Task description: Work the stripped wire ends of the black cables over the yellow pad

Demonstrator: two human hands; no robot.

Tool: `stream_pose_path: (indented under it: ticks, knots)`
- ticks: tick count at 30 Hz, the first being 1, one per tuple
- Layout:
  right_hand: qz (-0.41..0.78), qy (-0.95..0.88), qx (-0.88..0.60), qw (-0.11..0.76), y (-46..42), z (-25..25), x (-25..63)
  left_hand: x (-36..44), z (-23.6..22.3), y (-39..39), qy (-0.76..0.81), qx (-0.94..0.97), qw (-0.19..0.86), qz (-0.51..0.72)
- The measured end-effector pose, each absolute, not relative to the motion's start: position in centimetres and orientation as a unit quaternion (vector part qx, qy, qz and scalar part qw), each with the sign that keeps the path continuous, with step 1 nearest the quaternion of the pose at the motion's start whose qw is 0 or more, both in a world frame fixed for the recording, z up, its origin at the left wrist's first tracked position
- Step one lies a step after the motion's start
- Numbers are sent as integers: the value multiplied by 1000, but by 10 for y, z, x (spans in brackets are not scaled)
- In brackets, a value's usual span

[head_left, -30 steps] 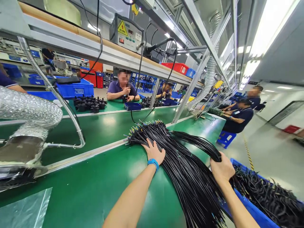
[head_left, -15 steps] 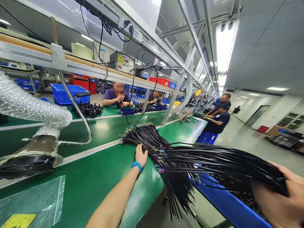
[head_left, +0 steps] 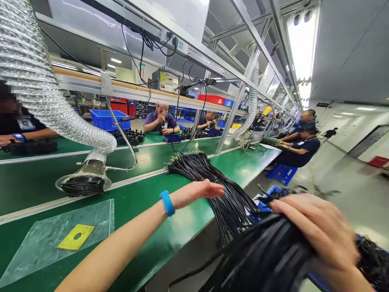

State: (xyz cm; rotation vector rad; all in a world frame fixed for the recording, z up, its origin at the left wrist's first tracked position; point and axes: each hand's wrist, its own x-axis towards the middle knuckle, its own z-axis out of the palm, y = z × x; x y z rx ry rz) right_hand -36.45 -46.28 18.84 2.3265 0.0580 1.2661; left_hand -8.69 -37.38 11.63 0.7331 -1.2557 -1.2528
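My right hand grips a bundle of black cables at the lower right; the bundle is smeared by motion and hangs down out of frame. Stretched over the edge of a pile of black cables is my left hand, open, its fingers extended and nothing in them. Whether it touches the pile I cannot tell. A blue band circles my left wrist. The piled cables lie across the green bench, with coloured wire ends at the far end and the near ends hanging over the bench edge.
A clear plastic bag and a yellow plate with a hole lie at the left. Behind them stands a fume duct hood. Blue bins with cables stand beside the bench. Co-workers sit across the line and farther along.
My right hand has swung its cable bundle off the pile, down and toward me. My left hand has moved right, over the pile. The view has shifted, showing more on the left.
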Motion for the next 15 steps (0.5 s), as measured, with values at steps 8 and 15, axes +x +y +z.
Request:
stream_pose_path:
  ticks: [8, 15]
  knots:
    - [423, 118, 830, 343, -455, 186, -300, -157, 144, -319, -494, 346, 518, -606]
    - [504, -14, 819, 275, -451, 151, -281, -163, 127, -323, -432, 411, 584, -551]
